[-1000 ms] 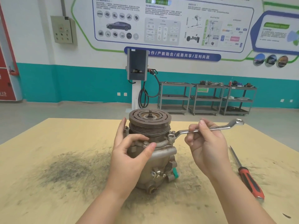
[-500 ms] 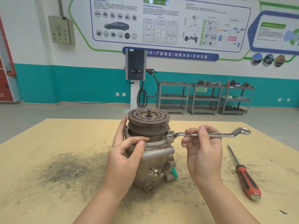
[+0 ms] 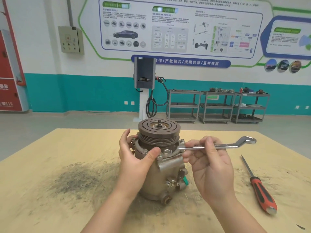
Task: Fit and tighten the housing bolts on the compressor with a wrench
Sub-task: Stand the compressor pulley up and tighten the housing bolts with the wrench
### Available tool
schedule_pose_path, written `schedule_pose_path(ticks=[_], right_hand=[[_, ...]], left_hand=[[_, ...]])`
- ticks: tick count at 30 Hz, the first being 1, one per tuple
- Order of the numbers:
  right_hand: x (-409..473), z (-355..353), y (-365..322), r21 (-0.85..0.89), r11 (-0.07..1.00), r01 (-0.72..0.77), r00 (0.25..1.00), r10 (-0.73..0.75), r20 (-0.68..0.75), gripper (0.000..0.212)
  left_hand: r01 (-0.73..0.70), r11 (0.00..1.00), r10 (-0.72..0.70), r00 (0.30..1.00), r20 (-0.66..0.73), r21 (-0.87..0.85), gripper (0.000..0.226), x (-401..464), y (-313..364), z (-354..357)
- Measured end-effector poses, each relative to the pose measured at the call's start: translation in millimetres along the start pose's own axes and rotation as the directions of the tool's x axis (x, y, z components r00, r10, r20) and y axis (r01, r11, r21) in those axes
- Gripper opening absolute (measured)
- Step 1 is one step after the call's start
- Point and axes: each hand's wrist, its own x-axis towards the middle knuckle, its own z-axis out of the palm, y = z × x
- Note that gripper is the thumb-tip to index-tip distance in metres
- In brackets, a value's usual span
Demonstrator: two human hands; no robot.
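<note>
Head view. The compressor (image 3: 159, 167) stands upright on the wooden table (image 3: 50, 174), pulley end up, near the centre of the frame. The left hand (image 3: 134, 158) cups the housing from the 9 o'clock side, fingers behind the flange and thumb pressed to the front; it steadies the body without closing round it. The right hand (image 3: 210, 163) pinches the shank of the wrench (image 3: 217, 146) between thumb and curled fingers.

The wrench lies roughly level, its long axis running from 9 to 3 o'clock. Its near ring end appears seated over a housing bolt (image 3: 178, 148) at the flange's front right, though the seating itself is partly hidden. That bolt lies at 9 o'clock from the right hand's grip, just beside it; the free end projects toward 3 o'clock.

Judgement: the right hand is the nearer to the bolt, and the next swing pivots on that ring end. A screwdriver (image 3: 262, 194) lies apart at 4 o'clock.
</note>
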Motion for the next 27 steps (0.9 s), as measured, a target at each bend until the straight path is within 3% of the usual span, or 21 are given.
schedule_pose_path(ticks=[3, 6, 9, 11, 14, 16, 18, 22, 24, 27], right_hand=[[0, 0, -1, -0.022, 1.000, 0.015, 0.997, -0.017, -0.079, 0.011], [6, -5, -2, -0.037, 0.999, -0.013, 0.988, 0.007, -0.152, 0.009], [11, -7, -4, -0.049, 0.998, -0.042, 0.987, 0.034, -0.156, 0.013], [10, -8, -3, -0.073, 0.997, -0.020, 0.990, 0.009, -0.138, 0.013], [0, -5, 3, -0.177, 0.975, 0.137, 0.982, -0.157, -0.107, 0.013], [-9, -1, 10, -0.317, 0.884, 0.343, 0.929, -0.369, -0.022, 0.014], [-17, 0, 18, -0.441, 0.715, 0.543, 0.833, -0.526, 0.172, 0.014], [-30, -1, 32, -0.604, 0.369, 0.706, 0.696, -0.518, 0.497, 0.023], [-32, 1, 31, -0.591, 0.328, 0.737, 0.669, -0.481, 0.567, 0.021], [-29, 7, 21, -0.525, 0.437, 0.731, 0.681, -0.522, 0.513, 0.014]], left_hand=[[-0.076, 0.991, 0.098, 0.970, -0.221, 0.109, 0.096, -25, 2, 22], [-0.151, 0.965, 0.217, 0.920, -0.326, 0.216, 0.086, -37, 5, 32], [-0.246, 0.925, 0.337, 0.884, -0.325, 0.290, 0.057, -37, 6, 30], [-0.294, 0.923, 0.358, 0.892, -0.276, 0.247, 0.031, -37, 6, 28], [-0.308, 0.938, 0.340, 0.909, -0.242, 0.158, 0.018, -39, 5, 25], [-0.309, 0.942, 0.331, 0.916, -0.228, 0.128, 0.019, -39, 5, 25], [-0.315, 0.943, 0.332, 0.918, -0.218, 0.109, 0.018, -39, 5, 25], [-0.318, 0.939, 0.340, 0.918, -0.205, 0.133, 0.021, -35, 4, 21], [-0.313, 0.942, 0.332, 0.922, -0.198, 0.123, 0.024, -31, 4, 18], [-0.355, 0.923, 0.377, 0.911, -0.167, 0.147, 0.022, -27, 3, 14]])
